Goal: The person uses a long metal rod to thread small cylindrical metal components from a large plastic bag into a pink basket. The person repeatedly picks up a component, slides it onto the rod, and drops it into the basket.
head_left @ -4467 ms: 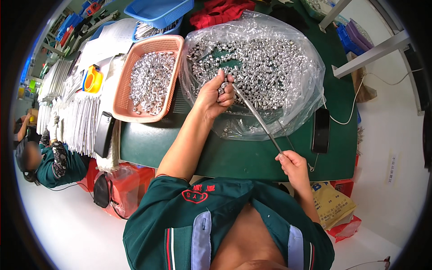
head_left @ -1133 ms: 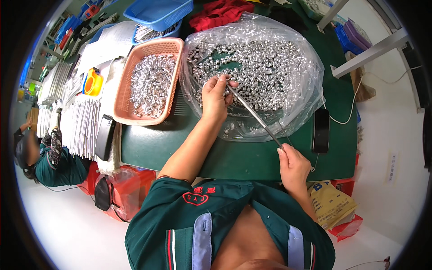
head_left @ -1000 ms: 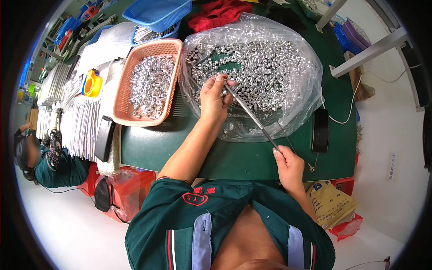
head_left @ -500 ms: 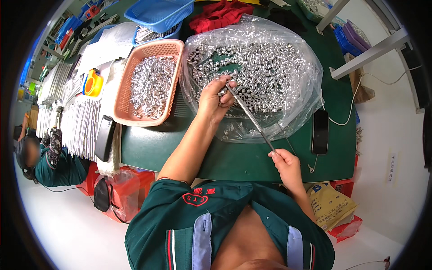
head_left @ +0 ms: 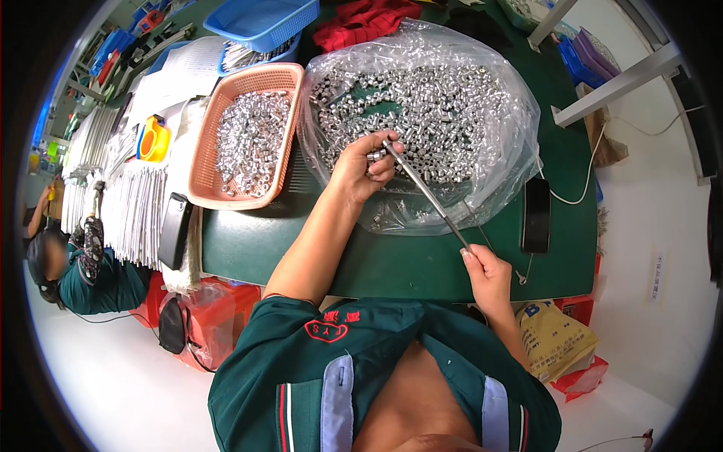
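Note:
My right hand (head_left: pixel 489 277) is closed round the lower end of a slim metal rod (head_left: pixel 429 197). The rod slants up and left to my left hand (head_left: pixel 364 167). There, finger and thumb pinch a small silver sleeve (head_left: pixel 388 145) at the rod's upper tip; whether it sits over the tip I cannot tell. More small metal pieces show between the curled fingers of that hand. Under and beyond it, a large clear plastic bag (head_left: pixel 520 143) lies spread open, full of loose silver sleeves (head_left: pixel 444 113).
Left of the bag stands a pink basket (head_left: pixel 202 162) with more sleeves. Behind are blue baskets (head_left: pixel 260 22) and a red cloth (head_left: pixel 361 26). A phone (head_left: pixel 535 215) lies at the right, another (head_left: pixel 175 230) at the left on bundled rods. A co-worker (head_left: pixel 98 267) is at far left.
Both hands and the rod have shifted slightly to the right. My left hand's fingers have moved at the rod's tip, where the sleeve now shows.

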